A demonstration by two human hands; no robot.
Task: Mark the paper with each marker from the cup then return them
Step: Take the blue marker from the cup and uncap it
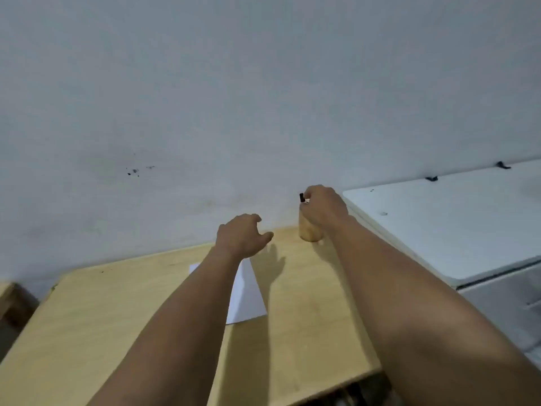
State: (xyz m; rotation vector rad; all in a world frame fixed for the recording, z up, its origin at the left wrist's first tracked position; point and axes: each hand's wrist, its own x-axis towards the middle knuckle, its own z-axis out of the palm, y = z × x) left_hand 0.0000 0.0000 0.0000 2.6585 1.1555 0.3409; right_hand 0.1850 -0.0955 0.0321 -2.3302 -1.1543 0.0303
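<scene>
A tan cup (308,230) stands at the far right corner of the wooden table (307,303), against the wall. My right hand (325,208) is over the cup's mouth, fingers closed on a marker (302,198) whose black end sticks up to the left of the knuckles. Whether other markers are in the cup is hidden by the hand. A white sheet of paper (247,294) lies on the table, partly under my left forearm. My left hand (241,235) hovers above the paper's far edge, fingers spread and curled, holding nothing.
A white appliance with a flat lid (445,221) stands right beside the table, slightly higher than its top. A plain grey wall (263,98) runs directly behind the table. A brown box (11,303) sits low at the far left.
</scene>
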